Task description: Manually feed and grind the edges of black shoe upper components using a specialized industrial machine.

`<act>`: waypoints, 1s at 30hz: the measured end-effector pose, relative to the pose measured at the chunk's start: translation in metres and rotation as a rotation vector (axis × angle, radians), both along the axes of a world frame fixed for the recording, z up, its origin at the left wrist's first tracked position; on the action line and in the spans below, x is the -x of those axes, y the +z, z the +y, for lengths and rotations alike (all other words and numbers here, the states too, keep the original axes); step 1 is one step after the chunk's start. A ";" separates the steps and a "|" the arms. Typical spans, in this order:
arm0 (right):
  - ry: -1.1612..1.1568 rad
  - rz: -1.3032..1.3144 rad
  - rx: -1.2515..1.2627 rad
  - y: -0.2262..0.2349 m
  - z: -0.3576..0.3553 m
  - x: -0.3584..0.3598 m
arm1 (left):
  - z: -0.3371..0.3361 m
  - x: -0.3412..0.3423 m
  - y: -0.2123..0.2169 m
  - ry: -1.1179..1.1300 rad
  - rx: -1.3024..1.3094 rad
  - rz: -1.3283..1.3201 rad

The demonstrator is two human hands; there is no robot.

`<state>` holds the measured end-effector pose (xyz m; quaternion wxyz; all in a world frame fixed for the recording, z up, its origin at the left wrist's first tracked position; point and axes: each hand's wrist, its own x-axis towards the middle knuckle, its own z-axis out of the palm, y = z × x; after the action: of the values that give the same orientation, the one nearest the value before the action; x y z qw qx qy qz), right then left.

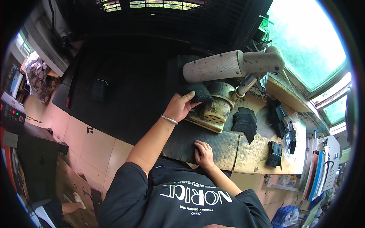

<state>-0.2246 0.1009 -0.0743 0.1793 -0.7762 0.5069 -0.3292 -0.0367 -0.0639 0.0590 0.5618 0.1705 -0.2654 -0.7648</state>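
My left hand (pixel 181 108), with a bangle at the wrist, pinches a stack of thin black pieces (pixel 201 94) between thumb and fingers. The stack is beside a worn yellowish machine base (pixel 217 110) with holes in its side, below a speckled pale cylindrical housing (pixel 213 67). Nearer to me, my right hand (pixel 205 155) lies on a dark, scuffed board (pixel 180 146), its thumb and fingers apart. Anything dark under those fingers does not stand out from the board. Shaped black pieces (pixel 245 122) lie in a pile right of the machine.
A tied black bundle (pixel 274 154) and more black stacks (pixel 278 117) are on the bench at right. Far left on the black surface sits another dark bundle (pixel 99 90). A control box (pixel 13 108) stands at the left edge; a blue basket (pixel 284 216) is low at right.
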 end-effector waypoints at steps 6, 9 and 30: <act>0.002 0.000 -0.002 0.001 0.000 -0.001 | -0.017 0.000 -0.007 -0.007 -0.002 0.002; -0.002 -0.001 -0.005 0.001 -0.001 0.000 | -0.013 0.002 0.001 0.010 0.007 0.006; 0.002 0.000 0.002 0.001 0.000 -0.001 | 0.043 -0.001 -0.011 0.023 -0.044 0.050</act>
<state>-0.2239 0.1011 -0.0733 0.1788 -0.7771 0.5056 -0.3295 -0.0357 -0.0206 0.0483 0.5733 0.1666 -0.2324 -0.7679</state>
